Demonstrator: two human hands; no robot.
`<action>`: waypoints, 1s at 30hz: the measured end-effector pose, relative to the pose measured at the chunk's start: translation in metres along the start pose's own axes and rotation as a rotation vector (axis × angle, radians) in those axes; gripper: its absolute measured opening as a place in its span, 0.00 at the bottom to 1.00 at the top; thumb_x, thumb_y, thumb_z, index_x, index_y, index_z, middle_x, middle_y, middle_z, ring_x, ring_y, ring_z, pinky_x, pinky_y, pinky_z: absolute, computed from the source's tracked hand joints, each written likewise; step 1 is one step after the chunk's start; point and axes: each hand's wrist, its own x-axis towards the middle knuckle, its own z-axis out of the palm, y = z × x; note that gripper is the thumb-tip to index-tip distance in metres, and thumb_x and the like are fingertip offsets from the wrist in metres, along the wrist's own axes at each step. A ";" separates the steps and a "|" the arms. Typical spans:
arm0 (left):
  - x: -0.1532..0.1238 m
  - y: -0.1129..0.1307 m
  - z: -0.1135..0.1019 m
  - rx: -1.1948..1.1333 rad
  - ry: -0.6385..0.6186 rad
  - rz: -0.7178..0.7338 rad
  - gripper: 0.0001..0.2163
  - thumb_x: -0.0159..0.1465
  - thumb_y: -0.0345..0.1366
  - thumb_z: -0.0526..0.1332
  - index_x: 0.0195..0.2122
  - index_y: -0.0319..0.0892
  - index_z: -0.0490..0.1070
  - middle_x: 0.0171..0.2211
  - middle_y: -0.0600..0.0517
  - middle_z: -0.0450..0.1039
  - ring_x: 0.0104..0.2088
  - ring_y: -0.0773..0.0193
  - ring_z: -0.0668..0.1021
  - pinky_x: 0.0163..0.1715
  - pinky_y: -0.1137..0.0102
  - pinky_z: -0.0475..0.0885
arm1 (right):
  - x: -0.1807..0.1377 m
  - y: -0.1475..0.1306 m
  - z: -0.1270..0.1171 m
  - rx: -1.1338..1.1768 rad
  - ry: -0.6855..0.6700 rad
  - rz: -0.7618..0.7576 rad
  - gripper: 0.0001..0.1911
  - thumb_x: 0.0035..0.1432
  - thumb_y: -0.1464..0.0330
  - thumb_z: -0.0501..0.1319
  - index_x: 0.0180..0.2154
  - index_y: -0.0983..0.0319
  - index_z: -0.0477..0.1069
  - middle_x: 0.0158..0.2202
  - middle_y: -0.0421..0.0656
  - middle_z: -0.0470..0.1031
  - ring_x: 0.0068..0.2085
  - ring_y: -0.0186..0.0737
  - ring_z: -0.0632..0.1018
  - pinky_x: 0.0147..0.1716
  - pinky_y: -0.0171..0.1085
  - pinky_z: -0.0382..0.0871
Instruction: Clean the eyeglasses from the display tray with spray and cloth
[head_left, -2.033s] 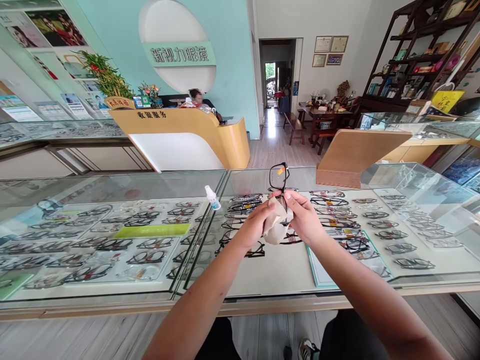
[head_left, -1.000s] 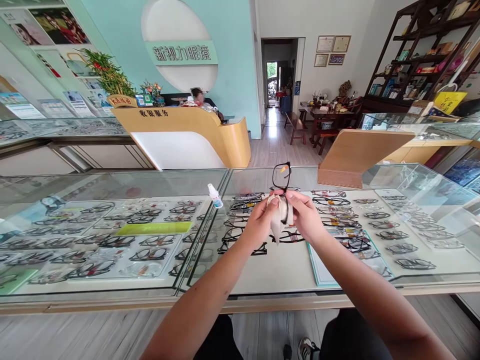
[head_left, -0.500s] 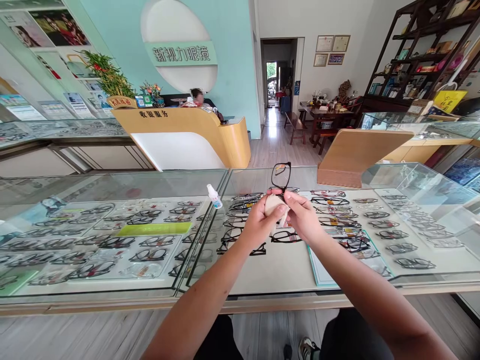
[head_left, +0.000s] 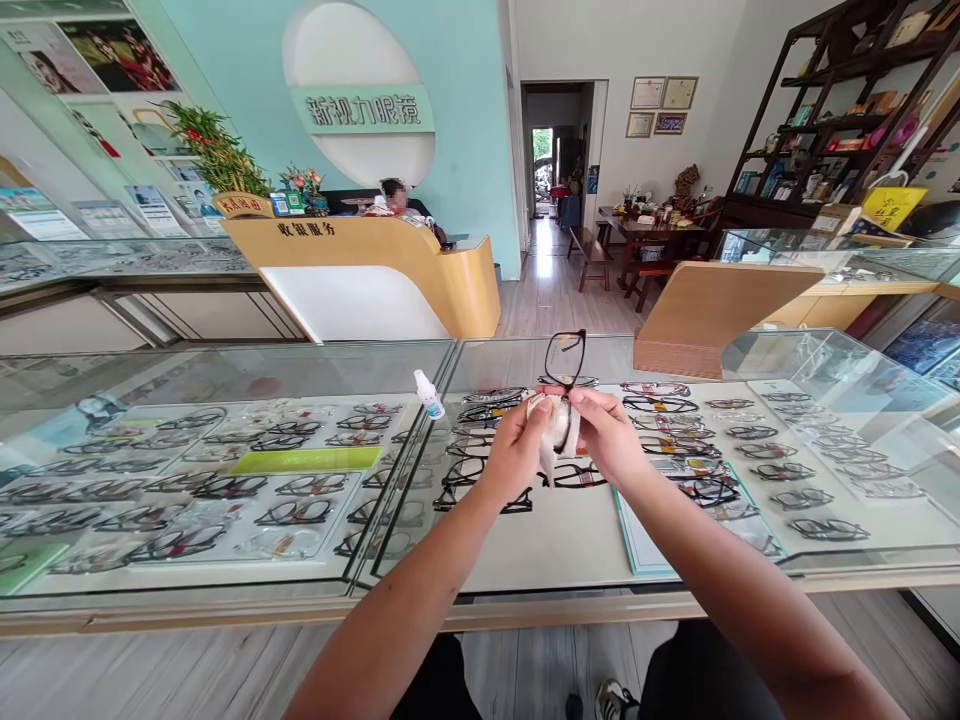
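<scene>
Over the glass display case I hold a pair of black-framed eyeglasses (head_left: 565, 360) upright between both hands, one lens raised at the top. My left hand (head_left: 523, 440) is closed on a pale wiping cloth (head_left: 556, 425), which is pressed around the lower lens and hides most of it. The fingers of my right hand (head_left: 604, 430) pinch the frame near its bridge. To the left of my hands, a small white spray bottle (head_left: 429, 394) stands on the glass top.
Rows of eyeglass frames (head_left: 666, 404) lie inside the glass case beneath my hands. A wooden stand (head_left: 720, 310) rests on the glass to the right. Beyond, a person (head_left: 397, 195) sits behind a curved cashier counter (head_left: 360, 245).
The cloth has shifted on the lower lens, and its loose end now hangs lower. The lower rim shows more, and the glasses have turned slightly. Both hands stay in about the same place.
</scene>
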 end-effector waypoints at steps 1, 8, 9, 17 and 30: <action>0.000 0.001 -0.002 0.008 -0.025 0.014 0.30 0.68 0.65 0.65 0.52 0.41 0.79 0.32 0.48 0.83 0.31 0.57 0.85 0.29 0.68 0.79 | 0.000 -0.002 0.000 0.021 0.019 0.020 0.19 0.61 0.49 0.74 0.36 0.59 0.87 0.22 0.36 0.70 0.20 0.30 0.59 0.20 0.34 0.55; -0.001 0.013 -0.013 0.113 -0.297 0.057 0.26 0.71 0.51 0.70 0.64 0.41 0.76 0.44 0.46 0.83 0.47 0.55 0.84 0.49 0.66 0.80 | 0.002 -0.013 0.001 0.110 0.082 0.029 0.17 0.54 0.51 0.78 0.34 0.57 0.87 0.34 0.43 0.85 0.33 0.40 0.80 0.38 0.39 0.78; -0.001 0.014 -0.012 0.109 -0.300 0.063 0.26 0.70 0.50 0.71 0.64 0.41 0.75 0.44 0.46 0.83 0.47 0.55 0.84 0.48 0.66 0.80 | 0.002 -0.013 0.001 0.116 0.079 0.041 0.17 0.55 0.51 0.78 0.35 0.57 0.88 0.34 0.43 0.85 0.34 0.40 0.80 0.38 0.39 0.78; -0.003 0.007 0.000 0.051 -0.125 0.038 0.29 0.67 0.51 0.74 0.61 0.39 0.72 0.38 0.47 0.85 0.35 0.58 0.86 0.38 0.66 0.83 | 0.000 -0.004 0.005 0.175 0.055 0.123 0.20 0.55 0.50 0.78 0.37 0.59 0.85 0.19 0.33 0.63 0.21 0.31 0.57 0.18 0.34 0.59; -0.003 0.003 0.001 0.073 0.065 0.081 0.30 0.68 0.66 0.64 0.50 0.41 0.77 0.25 0.54 0.76 0.20 0.63 0.77 0.21 0.70 0.74 | -0.002 0.004 0.005 0.080 -0.066 0.008 0.17 0.60 0.51 0.75 0.33 0.58 0.85 0.24 0.38 0.72 0.25 0.36 0.69 0.25 0.39 0.69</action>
